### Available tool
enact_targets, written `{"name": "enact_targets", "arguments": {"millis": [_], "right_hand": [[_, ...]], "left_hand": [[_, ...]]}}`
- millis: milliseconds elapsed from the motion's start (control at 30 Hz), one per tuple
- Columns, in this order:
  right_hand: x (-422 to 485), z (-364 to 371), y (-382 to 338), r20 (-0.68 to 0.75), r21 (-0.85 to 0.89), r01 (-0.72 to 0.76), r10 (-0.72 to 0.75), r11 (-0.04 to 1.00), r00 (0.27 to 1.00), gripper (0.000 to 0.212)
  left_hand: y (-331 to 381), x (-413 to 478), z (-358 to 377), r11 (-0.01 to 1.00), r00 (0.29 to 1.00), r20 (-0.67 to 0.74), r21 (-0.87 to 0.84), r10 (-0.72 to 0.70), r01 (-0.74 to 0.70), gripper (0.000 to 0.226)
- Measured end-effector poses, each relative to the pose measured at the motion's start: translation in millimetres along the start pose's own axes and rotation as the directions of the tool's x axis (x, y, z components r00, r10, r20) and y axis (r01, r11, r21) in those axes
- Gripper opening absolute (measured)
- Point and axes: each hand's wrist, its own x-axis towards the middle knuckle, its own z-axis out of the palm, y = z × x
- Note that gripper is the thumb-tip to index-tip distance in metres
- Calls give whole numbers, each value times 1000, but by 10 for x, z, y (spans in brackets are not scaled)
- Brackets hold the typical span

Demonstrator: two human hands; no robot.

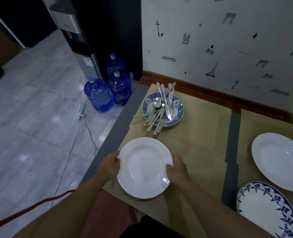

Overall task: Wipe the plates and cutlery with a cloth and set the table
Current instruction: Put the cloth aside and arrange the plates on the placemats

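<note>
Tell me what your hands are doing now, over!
The left hand and right hand grip the white plate by its rim. Beyond it, cutlery heaped on patterned plate, not touching. Nothing between them.

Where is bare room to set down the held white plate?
Free: beige mat between the round white plate, the blue-patterned plate heaped with steel cutlery and the grey strip; also behind the second white plate. Crowded: near right, beside the blue-and-white plate.

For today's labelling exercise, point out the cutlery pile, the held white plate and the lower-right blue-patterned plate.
cutlery pile [168, 112]: head view, knife blade.
held white plate [144, 167]: head view, centre well.
lower-right blue-patterned plate [266, 212]: head view, white centre.
</note>
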Motion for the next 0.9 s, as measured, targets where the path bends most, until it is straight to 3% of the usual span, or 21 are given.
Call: {"name": "enact_targets", "arguments": {"millis": [333, 633, 900], "right_hand": [[-49, 22, -65, -7, 12, -25, 26, 1000, 1000, 42], [-85, -395, 174, -113, -19, 31, -33, 999, 993, 62], [-7, -1135, 638, -84, -292, 28, -55, 956, 995, 78]], "left_hand": [[22, 107, -81, 996, 997, 32, 46, 76, -77, 28], [576, 86, 58, 950, 969, -7, 200, 247, -241, 52], [1436, -29, 605, 851, 898, 102, 289, 428, -439, 57]]}}
